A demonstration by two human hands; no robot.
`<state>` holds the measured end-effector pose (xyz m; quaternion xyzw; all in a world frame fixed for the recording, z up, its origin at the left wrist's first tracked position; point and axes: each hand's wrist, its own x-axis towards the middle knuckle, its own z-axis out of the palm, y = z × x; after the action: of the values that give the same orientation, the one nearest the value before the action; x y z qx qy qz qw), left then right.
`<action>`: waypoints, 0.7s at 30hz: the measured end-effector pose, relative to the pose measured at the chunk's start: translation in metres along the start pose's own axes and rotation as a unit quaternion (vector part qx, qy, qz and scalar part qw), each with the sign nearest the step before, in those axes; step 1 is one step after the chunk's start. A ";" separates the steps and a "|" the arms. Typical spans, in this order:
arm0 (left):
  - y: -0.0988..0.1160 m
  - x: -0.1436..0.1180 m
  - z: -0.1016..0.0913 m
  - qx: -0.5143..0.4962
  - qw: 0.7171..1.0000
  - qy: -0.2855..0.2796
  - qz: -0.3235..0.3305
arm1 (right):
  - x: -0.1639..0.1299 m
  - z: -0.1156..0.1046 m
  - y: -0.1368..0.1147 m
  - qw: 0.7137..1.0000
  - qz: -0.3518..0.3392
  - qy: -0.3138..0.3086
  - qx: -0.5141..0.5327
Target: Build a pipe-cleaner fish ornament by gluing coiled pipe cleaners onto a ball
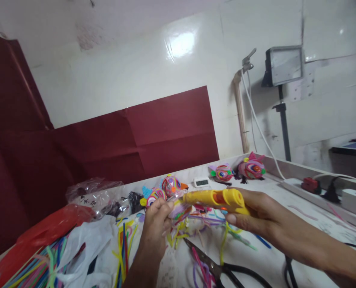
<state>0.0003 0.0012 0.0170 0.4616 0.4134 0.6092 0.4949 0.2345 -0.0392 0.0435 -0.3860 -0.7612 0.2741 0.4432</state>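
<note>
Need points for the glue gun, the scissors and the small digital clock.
glue gun [217, 199]: head view, middle of the yellow body.
scissors [209, 265]: head view, dark blades near the pivot.
digital clock [201, 182]: head view, display face.

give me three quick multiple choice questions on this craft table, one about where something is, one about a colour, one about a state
1. Where do the black scissors lie?
A. on the table in front of the hands
B. on the wall
C. in the red bag

2. What colour is the glue gun?
A. blue
B. yellow with an orange trigger
C. white

3. What is the right hand doing?
A. resting flat and open
B. holding the glue gun
C. cutting with scissors

Answers:
1 A, they lie on the white table among pipe cleaners.
2 B, its body is yellow.
3 B, its fingers wrap the gun, whose nozzle points at the small piece in the left hand.
</note>
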 end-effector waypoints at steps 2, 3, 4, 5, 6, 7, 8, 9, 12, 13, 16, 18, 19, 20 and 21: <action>0.000 0.000 0.000 -0.002 1.000 -0.001 -0.003 | 0.000 -0.001 0.001 1.000 0.007 -0.023 0.008; 0.001 0.000 0.000 -0.004 1.000 0.000 -0.003 | 0.000 -0.001 0.001 0.999 0.010 -0.034 0.011; 0.001 0.000 0.000 -0.007 1.000 0.001 -0.001 | 0.000 -0.002 0.002 0.999 0.012 -0.036 0.013; 0.001 0.000 0.000 -0.010 1.000 0.002 0.000 | 0.000 -0.002 0.002 0.999 0.012 -0.035 0.012; 0.001 0.000 0.000 -0.014 1.000 0.003 0.001 | 0.000 -0.002 0.003 0.999 0.013 -0.032 0.010; 0.001 0.000 0.000 -0.016 1.000 0.004 0.000 | 0.000 -0.002 0.003 0.999 0.014 -0.030 0.009; 0.002 -0.001 0.000 -0.019 1.000 0.005 -0.003 | 0.000 -0.003 0.003 1.000 0.014 -0.027 0.008; 0.002 -0.001 0.000 -0.022 1.000 0.006 -0.004 | 0.000 -0.003 0.003 1.000 0.015 -0.024 0.010; 0.003 -0.001 0.000 -0.032 0.999 0.010 -0.003 | 0.001 -0.003 0.003 0.999 0.013 -0.021 0.023; 0.003 -0.002 0.000 -0.036 0.999 0.014 -0.001 | 0.001 -0.003 0.003 0.999 0.012 -0.020 0.026; 0.004 -0.002 0.000 -0.037 0.999 0.019 -0.002 | 0.002 -0.004 0.004 0.999 0.012 -0.022 0.026; 0.005 -0.002 -0.001 -0.033 0.999 0.016 -0.001 | 0.002 -0.005 0.005 0.999 0.015 -0.025 0.019; 0.005 -0.002 -0.001 -0.032 0.999 0.013 0.000 | 0.002 -0.006 0.005 0.999 0.017 -0.026 0.015; 0.005 -0.002 -0.001 -0.032 0.999 0.013 0.001 | 0.002 -0.006 0.005 0.999 0.019 -0.024 0.011; 0.005 -0.002 -0.001 -0.034 0.999 0.017 0.003 | 0.002 -0.007 0.004 0.999 0.019 -0.024 0.009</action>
<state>-0.0017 -0.0015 0.0208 0.4350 0.3994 0.6323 0.5014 0.2413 -0.0351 0.0443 -0.3896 -0.7616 0.2988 0.4230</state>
